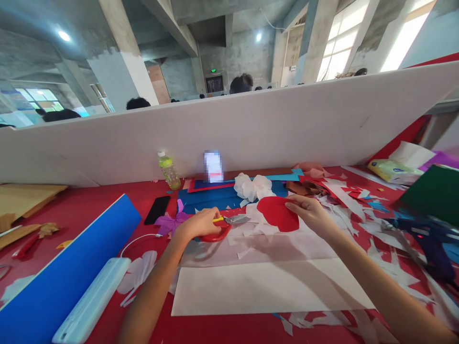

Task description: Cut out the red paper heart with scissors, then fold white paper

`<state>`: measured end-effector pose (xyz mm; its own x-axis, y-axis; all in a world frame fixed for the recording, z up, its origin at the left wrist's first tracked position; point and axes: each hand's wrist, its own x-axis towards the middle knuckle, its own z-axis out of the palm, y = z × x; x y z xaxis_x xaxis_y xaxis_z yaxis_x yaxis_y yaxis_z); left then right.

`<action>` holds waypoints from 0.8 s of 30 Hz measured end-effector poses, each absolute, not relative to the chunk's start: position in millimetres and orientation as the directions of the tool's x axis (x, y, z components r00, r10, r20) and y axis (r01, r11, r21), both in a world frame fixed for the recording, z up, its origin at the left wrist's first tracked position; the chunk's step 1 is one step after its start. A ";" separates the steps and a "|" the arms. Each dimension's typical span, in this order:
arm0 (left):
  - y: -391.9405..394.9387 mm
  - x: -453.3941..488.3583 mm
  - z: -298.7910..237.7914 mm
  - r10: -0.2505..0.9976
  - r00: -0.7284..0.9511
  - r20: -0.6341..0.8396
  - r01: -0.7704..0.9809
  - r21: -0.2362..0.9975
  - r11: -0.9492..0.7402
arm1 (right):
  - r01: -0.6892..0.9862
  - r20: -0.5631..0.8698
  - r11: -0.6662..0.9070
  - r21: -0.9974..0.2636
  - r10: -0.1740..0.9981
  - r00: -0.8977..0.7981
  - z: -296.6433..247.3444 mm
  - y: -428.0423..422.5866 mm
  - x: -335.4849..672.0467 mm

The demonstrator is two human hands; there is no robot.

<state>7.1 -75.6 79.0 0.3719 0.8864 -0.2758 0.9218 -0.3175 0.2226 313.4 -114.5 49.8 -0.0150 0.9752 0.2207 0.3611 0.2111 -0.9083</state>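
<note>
My left hand [203,223] is closed on the handles of a pair of scissors [239,219], red and yellow at the grip. Their metal blades point right, low over the white paper. Between the thumb and fingers of my right hand [308,211] is a red paper cutout [278,214] with rounded lobes. A gap separates it from the blade tips. White sheets [272,286] lie beneath both hands, with small paper scraps on them. Just behind the red cutout sits a white ruffled paper flower [253,187].
A drink bottle [169,171] and a lit phone [213,167] stand by the white partition [229,129]. At left are a dark phone [158,210], blue board [75,267] and white power bank [93,301]. A glue gun [426,239] and paper scraps lie right.
</note>
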 end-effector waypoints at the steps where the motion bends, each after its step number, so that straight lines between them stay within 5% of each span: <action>1: -77.0 8.8 76.4 0.886 0.370 -0.281 0.927 0.178 -0.331 | 0.362 0.222 0.211 -0.908 0.975 -0.011 49.6 -114.2 313.7; 7: -88.2 20.0 70.4 0.931 0.359 -0.065 0.926 -0.096 -0.364 | 0.389 0.261 0.237 -0.890 0.965 0.008 50.6 -114.0 314.1; 13: -92.4 24.7 74.3 0.938 0.344 0.046 0.927 -0.175 -0.331 | 0.406 0.264 0.241 -0.882 0.965 0.000 51.0 -114.2 314.4; 19: -93.2 16.3 93.9 0.932 0.361 0.040 0.928 -0.118 -0.354 | 0.404 0.268 0.250 -0.880 0.963 -0.012 50.1 -113.4 313.8; 24: -96.3 7.0 110.1 0.926 0.358 0.119 0.923 0.107 -0.371 | 0.394 0.267 0.252 -0.884 0.963 -0.015 46.1 -110.8 315.1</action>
<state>7.0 -96.3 110.1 0.3582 0.9260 0.1189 0.9225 -0.3707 0.1075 315.1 -110.8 46.1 -0.0155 0.9635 0.2673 0.3936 0.2516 -0.8842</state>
